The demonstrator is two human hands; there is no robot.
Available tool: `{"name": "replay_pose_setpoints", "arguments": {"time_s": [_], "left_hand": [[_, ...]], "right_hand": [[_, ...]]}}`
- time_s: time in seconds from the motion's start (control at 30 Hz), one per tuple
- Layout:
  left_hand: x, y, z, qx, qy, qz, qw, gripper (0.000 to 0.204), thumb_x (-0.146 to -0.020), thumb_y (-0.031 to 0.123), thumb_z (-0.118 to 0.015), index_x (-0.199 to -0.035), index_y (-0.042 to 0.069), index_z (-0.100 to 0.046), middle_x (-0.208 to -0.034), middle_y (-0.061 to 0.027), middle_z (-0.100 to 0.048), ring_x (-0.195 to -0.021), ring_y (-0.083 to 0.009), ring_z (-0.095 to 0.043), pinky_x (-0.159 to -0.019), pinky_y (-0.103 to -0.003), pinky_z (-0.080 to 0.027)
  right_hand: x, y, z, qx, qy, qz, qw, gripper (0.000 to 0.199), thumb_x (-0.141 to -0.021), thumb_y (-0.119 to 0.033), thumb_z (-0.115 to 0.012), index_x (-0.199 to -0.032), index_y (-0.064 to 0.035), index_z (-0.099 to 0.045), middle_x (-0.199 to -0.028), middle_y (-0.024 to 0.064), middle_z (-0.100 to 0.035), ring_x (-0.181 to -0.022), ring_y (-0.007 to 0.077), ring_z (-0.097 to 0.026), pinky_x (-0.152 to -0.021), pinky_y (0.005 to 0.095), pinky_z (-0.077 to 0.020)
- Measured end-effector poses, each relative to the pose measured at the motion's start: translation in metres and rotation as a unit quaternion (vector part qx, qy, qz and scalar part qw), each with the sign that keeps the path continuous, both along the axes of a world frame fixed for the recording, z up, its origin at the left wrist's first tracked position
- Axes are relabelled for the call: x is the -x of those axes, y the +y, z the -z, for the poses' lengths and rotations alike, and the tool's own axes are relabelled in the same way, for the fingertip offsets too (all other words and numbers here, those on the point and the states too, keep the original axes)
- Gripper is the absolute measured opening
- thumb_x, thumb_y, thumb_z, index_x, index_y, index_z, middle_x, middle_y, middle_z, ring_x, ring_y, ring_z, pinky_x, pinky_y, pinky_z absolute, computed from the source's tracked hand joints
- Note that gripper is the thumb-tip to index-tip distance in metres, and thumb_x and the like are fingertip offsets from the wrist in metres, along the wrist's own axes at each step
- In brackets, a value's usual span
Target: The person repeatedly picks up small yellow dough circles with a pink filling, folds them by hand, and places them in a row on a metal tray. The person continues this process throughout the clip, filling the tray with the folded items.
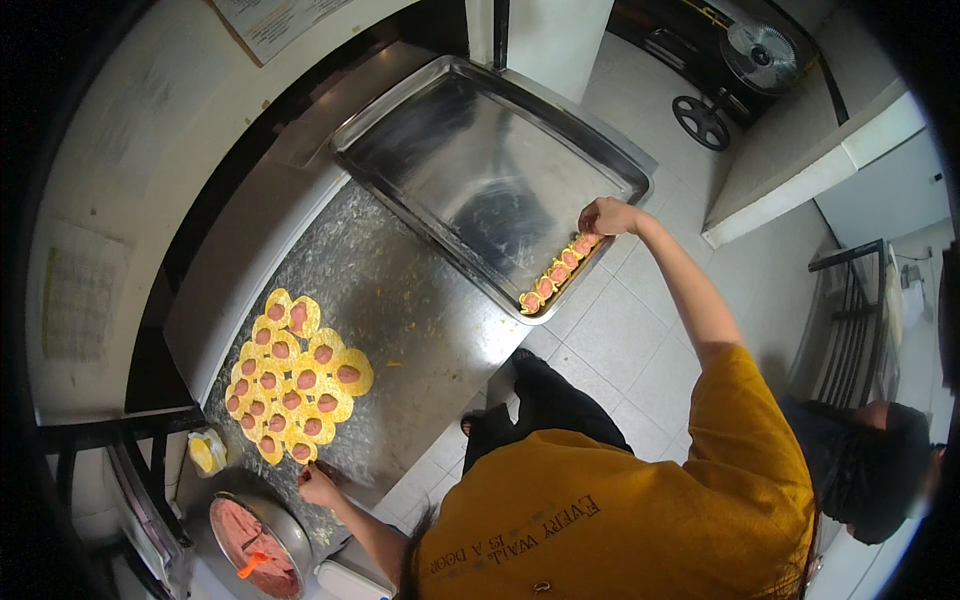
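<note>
At the near right corner of a large metal tray [420, 215], my right hand [612, 216] is closed at the far end of a row of open-topped dumplings [557, 278]. Its fingers cover most of the dumpling they pinch. My left hand [320, 487] reaches the lower edge of a group of round yellow wrappers [352, 388], each topped with a lump of pink filling [306, 379]. Its fingertips are pinched at the rim of the lowest wrapper [301, 452]. The wrappers overlap on the floured metal worktop [400, 330].
A metal bowl [300, 535] of pink filling with an orange spatula [252, 565] stands beside my left forearm. Next to it is a small pack [207, 452] of yellow wrappers. A person in black [868, 465] is at the right; a fan [760, 55] stands far right.
</note>
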State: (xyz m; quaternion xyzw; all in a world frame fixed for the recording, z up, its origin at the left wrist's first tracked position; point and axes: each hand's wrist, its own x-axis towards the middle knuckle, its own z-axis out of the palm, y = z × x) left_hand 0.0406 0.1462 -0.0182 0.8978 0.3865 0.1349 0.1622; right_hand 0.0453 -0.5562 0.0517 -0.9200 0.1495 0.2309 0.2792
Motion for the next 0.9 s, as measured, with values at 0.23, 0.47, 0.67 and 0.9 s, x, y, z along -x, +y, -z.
{"name": "replay_pose_setpoints", "arguments": {"time_s": [0.23,0.47,0.67,0.9], "left_hand": [[-0.003,-0.003,0.002,0.006,-0.001,0.020,1.000,0.028,-0.073,0.027,-0.067,-0.080,0.000,-0.068,-0.078,-0.0175,-0.066,-0.072,-0.0350,-0.063,-0.068,-0.044,-0.049],[-0.004,0.007,0.006,0.021,-0.005,0.007,1.000,0.030,-0.072,0.030,-0.065,-0.078,0.001,-0.065,-0.079,-0.0166,-0.066,-0.074,-0.0355,-0.062,-0.069,-0.044,-0.047],[-0.003,0.018,0.011,0.076,-0.007,0.015,0.997,0.029,-0.070,0.030,-0.066,-0.077,0.001,-0.065,-0.080,-0.0147,-0.066,-0.074,-0.0330,-0.061,-0.070,-0.042,-0.046],[-0.004,0.016,0.006,0.068,0.003,0.036,0.997,0.027,-0.070,0.028,-0.067,-0.077,0.002,-0.063,-0.077,-0.0131,-0.066,-0.071,-0.0307,-0.061,-0.069,-0.040,-0.046]], "right_hand": [[-0.003,-0.014,0.021,0.032,-0.021,-0.063,0.997,0.028,-0.068,-0.013,-0.057,-0.094,-0.0100,-0.069,-0.089,0.0108,-0.067,-0.083,0.0257,-0.063,-0.072,0.0338,-0.0495],[-0.011,0.007,-0.002,0.086,0.048,-0.088,0.991,0.029,-0.068,-0.012,-0.056,-0.094,-0.0105,-0.069,-0.091,0.0124,-0.067,-0.087,0.0275,-0.062,-0.076,0.0336,-0.0486],[-0.003,-0.010,0.014,-0.055,0.054,-0.137,0.988,0.069,-0.050,-0.002,-0.062,-0.119,-0.0092,-0.056,-0.115,0.0130,-0.058,-0.100,0.0287,-0.057,-0.081,0.0330,-0.0472],[-0.005,-0.011,0.025,0.047,0.060,-0.232,0.970,0.080,-0.040,0.000,-0.069,-0.119,-0.0046,-0.056,-0.102,0.0073,-0.065,-0.092,0.0220,-0.061,-0.077,0.0310,-0.0493]]}}
